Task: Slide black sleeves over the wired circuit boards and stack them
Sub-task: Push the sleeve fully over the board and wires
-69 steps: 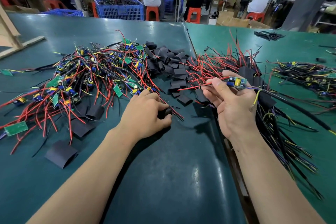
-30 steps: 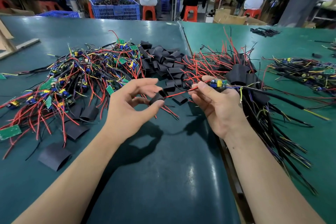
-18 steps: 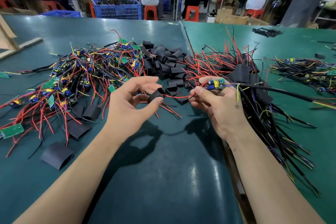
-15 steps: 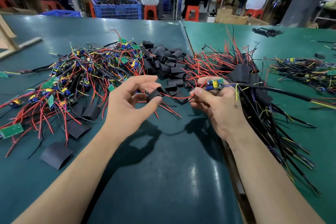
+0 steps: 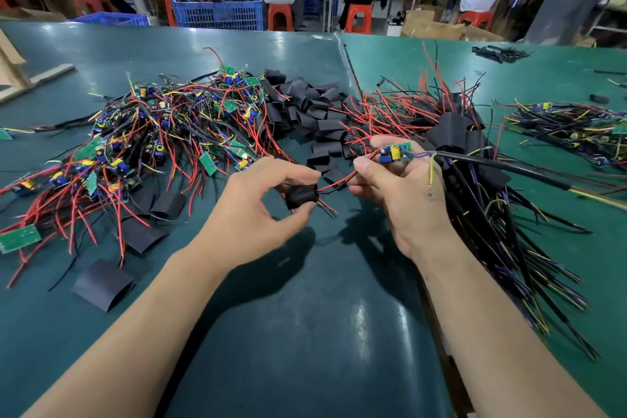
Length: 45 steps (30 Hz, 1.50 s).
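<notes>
L hand [image 5: 258, 210] pinched short black tube sleeve [image 5: 300, 196]; R hand [image 5: 403, 190], at 3 o'clock, gripped small green wired circuit board [image 5: 395, 153]. Risk: thin red leads [image 5: 334, 182] could splay & snag sleeve mouth

Black sleeve [image 5: 300, 195]; green circuit board [image 5: 395, 152] bearing yellow and blue parts; red and black wires [image 5: 334, 181] threaded through sleeve. Dark teal worktop [image 5: 305, 332]. Blue crate [image 5: 219, 12], orange-red stools [image 5: 280, 15] behind. Black sleeve pile [image 5: 312, 108].
</notes>
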### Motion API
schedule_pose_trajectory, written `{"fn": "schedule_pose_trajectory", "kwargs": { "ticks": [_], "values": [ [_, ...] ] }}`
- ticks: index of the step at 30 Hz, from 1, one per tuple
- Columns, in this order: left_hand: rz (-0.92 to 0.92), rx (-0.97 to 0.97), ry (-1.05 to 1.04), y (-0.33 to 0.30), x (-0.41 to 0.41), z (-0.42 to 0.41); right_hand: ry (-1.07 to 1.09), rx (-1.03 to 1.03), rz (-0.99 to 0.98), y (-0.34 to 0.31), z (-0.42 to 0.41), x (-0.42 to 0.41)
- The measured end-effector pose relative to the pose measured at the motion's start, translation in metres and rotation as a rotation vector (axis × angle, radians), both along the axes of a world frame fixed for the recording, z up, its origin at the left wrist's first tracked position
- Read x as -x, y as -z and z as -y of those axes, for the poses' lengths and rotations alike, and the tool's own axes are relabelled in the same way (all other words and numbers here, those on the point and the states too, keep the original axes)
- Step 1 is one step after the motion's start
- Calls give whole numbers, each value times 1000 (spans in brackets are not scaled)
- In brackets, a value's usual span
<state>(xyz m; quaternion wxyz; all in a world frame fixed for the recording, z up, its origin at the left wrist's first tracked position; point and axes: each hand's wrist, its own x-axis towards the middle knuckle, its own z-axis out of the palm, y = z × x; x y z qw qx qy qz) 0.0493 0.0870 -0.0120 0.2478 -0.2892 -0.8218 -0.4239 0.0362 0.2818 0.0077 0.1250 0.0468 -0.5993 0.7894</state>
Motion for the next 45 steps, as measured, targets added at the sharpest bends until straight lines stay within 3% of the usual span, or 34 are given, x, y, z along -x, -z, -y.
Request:
{"fn": "schedule_pose_trajectory", "kwargs": {
  "ticks": [4,11,23,38,45],
  "values": [
    [36,-68,-7,2,-2,-10,54,-43,-85,2,8,-3],
    [33,-172,-53,-1,-3,-11,-40,-57,2,2,7,0],
    [-91,-12,-197,-2,-5,-10,-193,-179,23,0,14,-9],
    [-3,-245,-95,-2,-4,-13,-379,159,155,-6,6,-10],
    [-42,-206,-40,0,-2,-12,-286,14,174,-8,3,-9]
  ]
}}
